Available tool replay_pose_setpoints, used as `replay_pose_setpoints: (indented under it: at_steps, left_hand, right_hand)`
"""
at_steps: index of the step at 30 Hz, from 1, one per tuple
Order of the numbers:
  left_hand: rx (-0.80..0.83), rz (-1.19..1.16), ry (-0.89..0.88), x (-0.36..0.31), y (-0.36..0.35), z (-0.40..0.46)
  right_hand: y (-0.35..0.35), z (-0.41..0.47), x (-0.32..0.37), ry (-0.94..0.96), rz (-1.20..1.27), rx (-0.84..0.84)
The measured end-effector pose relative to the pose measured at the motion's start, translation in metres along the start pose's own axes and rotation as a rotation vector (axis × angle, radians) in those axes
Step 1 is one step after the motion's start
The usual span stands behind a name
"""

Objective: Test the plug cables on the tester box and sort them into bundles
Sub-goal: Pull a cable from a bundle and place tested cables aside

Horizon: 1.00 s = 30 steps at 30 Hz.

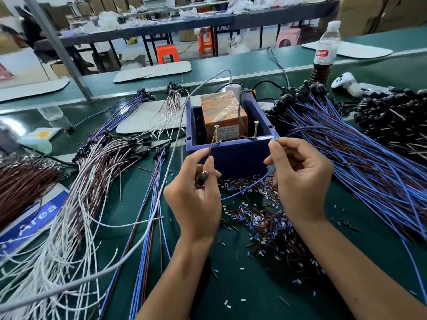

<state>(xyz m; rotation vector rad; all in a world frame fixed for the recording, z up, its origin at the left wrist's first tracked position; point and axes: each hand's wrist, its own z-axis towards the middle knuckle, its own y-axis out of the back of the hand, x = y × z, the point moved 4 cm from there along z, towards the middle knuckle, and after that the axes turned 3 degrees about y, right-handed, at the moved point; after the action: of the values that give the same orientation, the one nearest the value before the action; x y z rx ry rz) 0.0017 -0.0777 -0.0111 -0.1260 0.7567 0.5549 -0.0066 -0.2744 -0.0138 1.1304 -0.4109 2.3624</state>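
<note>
The blue tester box (233,155) stands mid-table with an orange unit (223,114) inside and two upright screws (216,133) on its front rim. My left hand (196,192) pinches a brown wire (211,146) whose tip reaches up to the left screw; the cable's black plug (203,177) lies against the same hand. My right hand (300,179) pinches the cable's blue wire (249,187), with its tip held just right of the right screw (256,129). A big pile of blue and brown plug cables (346,144) lies to the right.
White and brown cable bundles (87,181) spread at the left, with a few blue and brown cables (152,199) beside them. Cut insulation bits (265,218) litter the green mat. A grey cord (171,158) crosses the table. A bottle (325,45) and a white controller (346,83) sit far right.
</note>
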Motion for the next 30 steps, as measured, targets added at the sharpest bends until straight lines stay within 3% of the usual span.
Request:
replay_pose_setpoints:
  at_steps: [6,30]
  left_hand:
    - [0.015,0.024,0.0,0.003,-0.004,0.0]
    - [0.05,-0.003,0.106,-0.001,-0.003,0.0]
  right_hand:
    - [-0.01,0.004,0.005,0.088,-0.2,-0.075]
    - [-0.017,0.007,0.01,0.138,-0.291,0.035]
